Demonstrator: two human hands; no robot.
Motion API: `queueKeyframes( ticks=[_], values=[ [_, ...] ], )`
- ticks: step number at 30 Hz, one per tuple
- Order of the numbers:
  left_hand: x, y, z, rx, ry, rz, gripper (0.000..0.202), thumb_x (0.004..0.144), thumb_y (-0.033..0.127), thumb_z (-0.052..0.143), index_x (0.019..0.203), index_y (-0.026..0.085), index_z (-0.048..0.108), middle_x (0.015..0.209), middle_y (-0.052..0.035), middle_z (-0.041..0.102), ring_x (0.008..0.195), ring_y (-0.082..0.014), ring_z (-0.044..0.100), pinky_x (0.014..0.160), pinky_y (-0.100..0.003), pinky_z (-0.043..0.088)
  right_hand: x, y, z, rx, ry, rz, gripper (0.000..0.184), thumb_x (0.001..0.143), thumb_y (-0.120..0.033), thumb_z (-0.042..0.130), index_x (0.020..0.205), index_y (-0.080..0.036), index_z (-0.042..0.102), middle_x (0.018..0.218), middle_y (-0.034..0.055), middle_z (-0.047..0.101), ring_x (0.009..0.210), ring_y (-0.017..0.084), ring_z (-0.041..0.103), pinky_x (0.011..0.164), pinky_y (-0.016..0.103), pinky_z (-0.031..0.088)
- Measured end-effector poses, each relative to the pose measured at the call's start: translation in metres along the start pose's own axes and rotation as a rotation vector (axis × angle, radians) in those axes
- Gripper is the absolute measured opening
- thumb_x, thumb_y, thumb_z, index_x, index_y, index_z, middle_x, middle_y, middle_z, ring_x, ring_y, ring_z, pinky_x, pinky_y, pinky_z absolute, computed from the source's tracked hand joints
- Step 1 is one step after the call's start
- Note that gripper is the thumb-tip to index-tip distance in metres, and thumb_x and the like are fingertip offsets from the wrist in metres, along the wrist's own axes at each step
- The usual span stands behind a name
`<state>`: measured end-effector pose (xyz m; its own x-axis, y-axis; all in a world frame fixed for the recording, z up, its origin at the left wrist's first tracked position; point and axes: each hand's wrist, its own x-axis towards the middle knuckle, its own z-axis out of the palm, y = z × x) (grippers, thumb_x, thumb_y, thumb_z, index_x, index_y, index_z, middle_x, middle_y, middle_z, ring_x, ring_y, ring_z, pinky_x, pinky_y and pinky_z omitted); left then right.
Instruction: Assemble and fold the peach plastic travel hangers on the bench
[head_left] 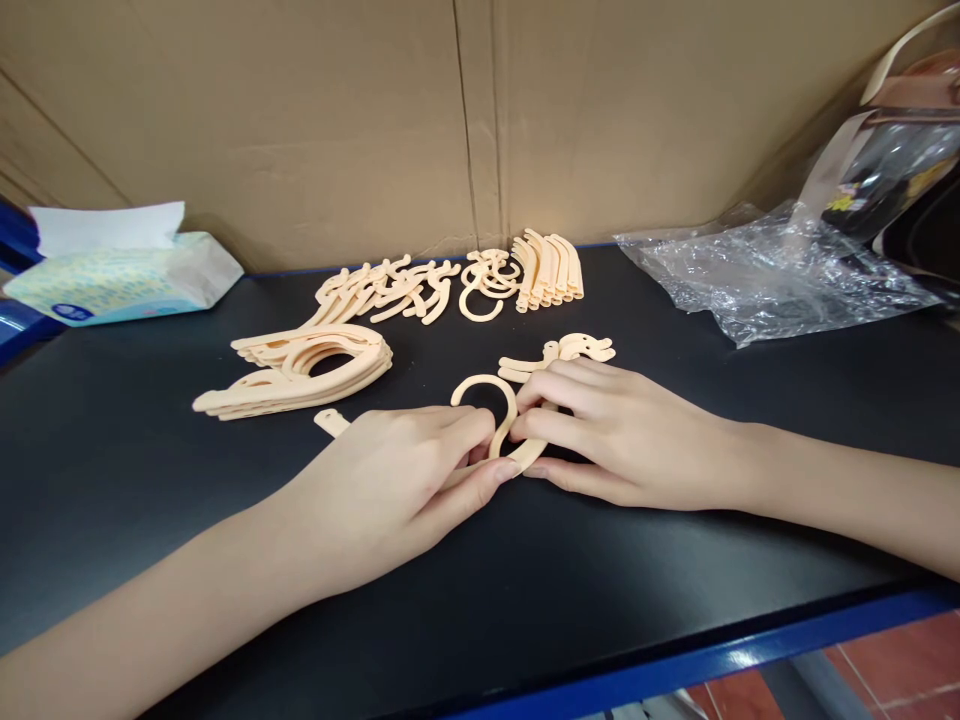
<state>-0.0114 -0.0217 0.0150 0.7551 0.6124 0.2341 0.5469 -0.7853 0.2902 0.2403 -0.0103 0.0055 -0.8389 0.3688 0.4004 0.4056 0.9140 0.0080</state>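
My left hand (409,475) is closed around a cream plastic hanger piece, and one flat end pokes out behind its knuckles. From between my hands rises a curved hanger hook (510,400), with its open curl to the left. My right hand (600,430) pinches a curved hanger arm (531,455) that meets the hook's base at my left thumb. Much of the joint is hidden by my fingers. Just beyond my right hand lie a few loose hanger arms (559,350). A stack of folded hangers (315,370) rests behind my left hand.
Along the back of the black table (450,600) lie a row of hanger arms (375,290), a pile of hooks (487,280) and several tube-like curved pieces (551,270). A tissue pack (127,270) stands at left. Crumpled clear plastic (765,270) and a bag (907,150) are at right.
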Motion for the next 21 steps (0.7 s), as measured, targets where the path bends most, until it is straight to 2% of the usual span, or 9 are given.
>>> queueKeyframes(
  ticks=[21],
  values=[
    [0.0010,0.0013,0.0004,0.009,0.014,0.017,0.035,0.110,0.034,0.048,0.078,0.022,0.048,0.065,0.0076,0.051,0.048,-0.0090,0.047,0.048,-0.023,0.027,-0.0008,0.0005,0.0010,-0.027,-0.010,-0.023,0.023,0.108,-0.027,0.052,0.108,-0.013,0.070,0.105,0.0102,0.068,0.098,0.022,0.062,0.086,0.036,0.052]
  ],
)
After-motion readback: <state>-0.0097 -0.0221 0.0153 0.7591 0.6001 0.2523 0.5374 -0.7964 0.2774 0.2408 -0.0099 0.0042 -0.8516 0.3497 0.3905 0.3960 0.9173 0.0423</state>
